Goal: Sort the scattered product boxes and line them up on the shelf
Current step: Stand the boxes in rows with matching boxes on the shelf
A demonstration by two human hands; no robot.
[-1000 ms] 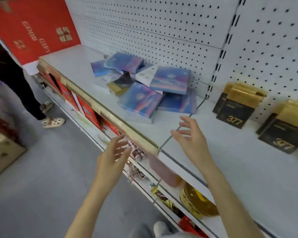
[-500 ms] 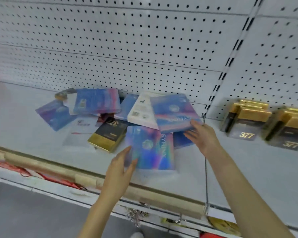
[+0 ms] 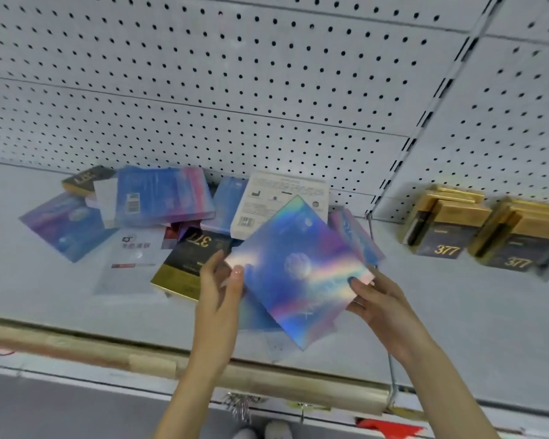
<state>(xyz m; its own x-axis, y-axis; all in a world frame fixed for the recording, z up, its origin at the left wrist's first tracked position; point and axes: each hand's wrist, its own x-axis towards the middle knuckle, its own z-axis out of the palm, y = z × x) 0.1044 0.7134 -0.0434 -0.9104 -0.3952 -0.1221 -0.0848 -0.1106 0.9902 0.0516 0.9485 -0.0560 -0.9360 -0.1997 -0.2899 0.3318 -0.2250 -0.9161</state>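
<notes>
Two hands share one box here: the left hand (image 3: 217,291) pinches the left corner of the holographic box (image 3: 298,270) and the right hand (image 3: 382,307) supports its right corner, so it hangs tilted on a diagonal just above the near part of the shelf (image 3: 457,312). Both grips sit only at the corners, and that glossy film looks slippery to me; a loose pinch could let it slide down off the front edge toward the floor. Another blue box seems to lie right under it, so a careless sweep might drag that one forward too. Behind it the scattered pile (image 3: 159,217) overlaps loosely — blue boxes, a white-backed box (image 3: 279,198), a black-and-gold box (image 3: 191,258) lying flat — and a nudge could shift several at once.

To the right, the stacked gold boxes (image 3: 444,223) stand tidily against the pegboard (image 3: 267,90), well apart from the mess. The shelf is pale grey metal with a tan price strip (image 3: 76,346) along its near edge, and grey floor shows below.
</notes>
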